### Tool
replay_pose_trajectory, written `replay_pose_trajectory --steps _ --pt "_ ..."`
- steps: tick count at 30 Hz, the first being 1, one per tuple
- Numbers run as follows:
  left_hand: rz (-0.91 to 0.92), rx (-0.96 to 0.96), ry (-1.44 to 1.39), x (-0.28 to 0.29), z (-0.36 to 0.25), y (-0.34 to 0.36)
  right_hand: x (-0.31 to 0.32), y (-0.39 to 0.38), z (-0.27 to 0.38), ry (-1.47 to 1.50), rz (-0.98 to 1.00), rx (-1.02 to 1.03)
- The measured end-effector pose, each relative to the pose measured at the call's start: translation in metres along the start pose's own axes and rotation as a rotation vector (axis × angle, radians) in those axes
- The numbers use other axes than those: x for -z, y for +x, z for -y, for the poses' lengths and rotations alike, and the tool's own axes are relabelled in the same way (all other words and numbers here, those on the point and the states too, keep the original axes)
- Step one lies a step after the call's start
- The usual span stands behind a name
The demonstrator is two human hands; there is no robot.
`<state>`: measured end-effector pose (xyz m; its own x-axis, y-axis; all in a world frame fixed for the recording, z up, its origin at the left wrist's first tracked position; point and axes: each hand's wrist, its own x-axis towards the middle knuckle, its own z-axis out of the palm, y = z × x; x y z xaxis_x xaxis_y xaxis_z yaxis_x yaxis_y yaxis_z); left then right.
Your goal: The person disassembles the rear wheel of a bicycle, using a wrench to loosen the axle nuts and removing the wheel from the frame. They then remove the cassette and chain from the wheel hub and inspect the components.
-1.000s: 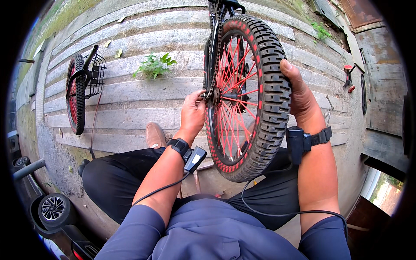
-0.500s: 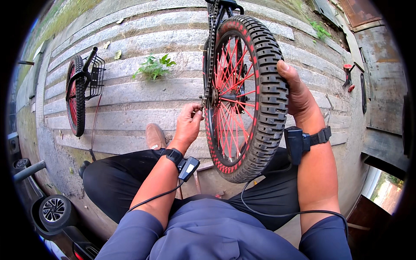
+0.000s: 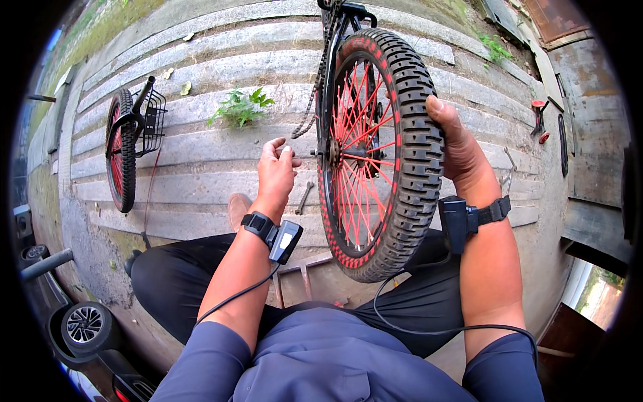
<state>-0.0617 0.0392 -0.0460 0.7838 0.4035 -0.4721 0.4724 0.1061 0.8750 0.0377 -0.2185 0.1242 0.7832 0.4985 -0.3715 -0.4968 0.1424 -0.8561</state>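
Observation:
My right hand (image 3: 462, 147) grips the knobby tyre (image 3: 418, 187) of a red-spoked bicycle wheel, with the thumb on the tread. The wheel sits in a black bicycle frame (image 3: 328, 100) directly in front of me. A chain (image 3: 308, 120) hangs loose at the frame's left, away from the rear sprocket (image 3: 333, 154). My left hand (image 3: 276, 167) is open just left of the axle and below the hanging chain, fingers loosely bent and apart, holding nothing I can see. A wrench (image 3: 305, 197) lies on the stone slabs below that hand.
A separate wheel (image 3: 122, 161) with fork and black basket (image 3: 153, 124) stands at left. A plant (image 3: 241, 107) grows between slabs. A red-and-black object (image 3: 539, 117) and black loop (image 3: 563, 147) lie at right, beside metal panels (image 3: 593, 107). A car (image 3: 100, 362) is at lower left.
My left hand has let go of the chain near the axle and moved left. The chain has swung left, off the sprocket. My right hand stays on the tyre.

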Motion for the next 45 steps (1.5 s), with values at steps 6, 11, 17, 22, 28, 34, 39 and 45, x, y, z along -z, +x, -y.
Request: replay_pose_trajectory --steps 6,11,17,22,28,34,39,45 --pt "0.083 -0.027 0.025 0.012 -0.044 -0.014 -0.005 0.003 0.003 -0.025 0.048 -0.014" --pt "0.333 -0.153 0.054 0.012 -0.130 -0.044 -0.020 0.011 0.003 -0.158 0.076 -0.037" --pt "0.677 -0.269 0.039 -0.001 -0.188 -0.103 -0.047 0.009 0.010 -0.128 0.127 0.020" --pt "0.582 -0.321 -0.047 -0.016 -0.184 -0.121 -0.052 0.022 0.000 -0.088 0.192 0.104" --pt "0.571 -0.376 0.018 -0.022 -0.177 -0.125 -0.026 0.016 0.007 -0.151 0.071 -0.011" --pt "0.509 -0.431 0.009 -0.012 -0.172 -0.124 0.012 0.011 0.002 -0.189 -0.215 0.040" --pt "0.412 -0.453 0.048 0.006 -0.160 -0.118 0.038 0.007 -0.002 -0.233 -0.255 -0.019" --pt "0.369 -0.459 0.038 0.018 -0.153 -0.113 0.048 0.008 -0.013 -0.264 -0.288 -0.049"
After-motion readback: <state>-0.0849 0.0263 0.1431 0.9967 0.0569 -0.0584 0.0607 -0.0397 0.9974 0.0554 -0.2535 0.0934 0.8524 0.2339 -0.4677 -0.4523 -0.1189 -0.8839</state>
